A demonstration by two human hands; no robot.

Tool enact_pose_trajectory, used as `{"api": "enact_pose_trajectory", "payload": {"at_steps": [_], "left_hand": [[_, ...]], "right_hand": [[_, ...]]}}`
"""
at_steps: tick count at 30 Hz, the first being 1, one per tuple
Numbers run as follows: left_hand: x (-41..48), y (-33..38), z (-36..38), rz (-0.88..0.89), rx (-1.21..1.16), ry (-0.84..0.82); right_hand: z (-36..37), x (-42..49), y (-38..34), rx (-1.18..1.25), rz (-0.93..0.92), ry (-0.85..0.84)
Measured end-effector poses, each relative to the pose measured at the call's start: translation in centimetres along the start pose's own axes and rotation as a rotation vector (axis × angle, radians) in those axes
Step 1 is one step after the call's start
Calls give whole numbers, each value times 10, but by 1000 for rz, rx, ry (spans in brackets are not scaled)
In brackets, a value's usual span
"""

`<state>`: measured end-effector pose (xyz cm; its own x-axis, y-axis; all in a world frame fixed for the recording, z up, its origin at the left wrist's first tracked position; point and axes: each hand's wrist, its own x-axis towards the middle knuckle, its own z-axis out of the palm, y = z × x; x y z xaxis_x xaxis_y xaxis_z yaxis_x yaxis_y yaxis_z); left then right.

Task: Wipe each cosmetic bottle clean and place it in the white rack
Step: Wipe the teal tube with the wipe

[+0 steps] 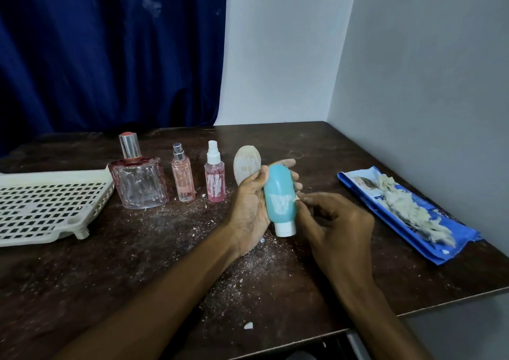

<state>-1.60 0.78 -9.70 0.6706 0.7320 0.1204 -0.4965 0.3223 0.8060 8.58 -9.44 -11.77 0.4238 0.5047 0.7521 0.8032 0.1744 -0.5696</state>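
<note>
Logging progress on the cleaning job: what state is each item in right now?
teal bottle: held by left hand, cap down, white smear
right hand: pinching small wad at smear
white rack: empty
three pink bottles: upright, smeared
blue packet: open, wadding on top

You have a dark brown table (115,277) in front of you, its top dusted with white flecks and crumbs. At the left edge sits a white perforated rack (46,208) on short feet. Beside it stand a large clear perfume bottle (139,177), a slim pink spray bottle (182,173) and a pink bottle with a white sprayer (214,173) in a row. A pale oval bottle (243,164) stands just behind. At the right lies a blue packet (407,213) with a wad of whitish wipes (407,208) on it
</note>
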Motion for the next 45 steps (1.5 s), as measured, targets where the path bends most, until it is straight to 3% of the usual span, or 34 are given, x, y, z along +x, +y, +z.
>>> {"api": "enact_pose_trajectory", "payload": {"at_steps": [5,21,26,40,45], "left_hand": [[-1,1,0,-5,-9,5],[-1,2,2,-5,2,-26],[-1,2,1,-10,-9,-2],[1,-2,1,-17,-18,-19],[1,-2,1,-9,2,-21]], "right_hand": [[-4,-4,-4,2,-33,-57],[1,1,-2,2,19,24],[-4,-3,-4,-4,-29,-48],[1,-1,-1,6,0,40],[-2,-3,-4,0,-35,-24]]}}
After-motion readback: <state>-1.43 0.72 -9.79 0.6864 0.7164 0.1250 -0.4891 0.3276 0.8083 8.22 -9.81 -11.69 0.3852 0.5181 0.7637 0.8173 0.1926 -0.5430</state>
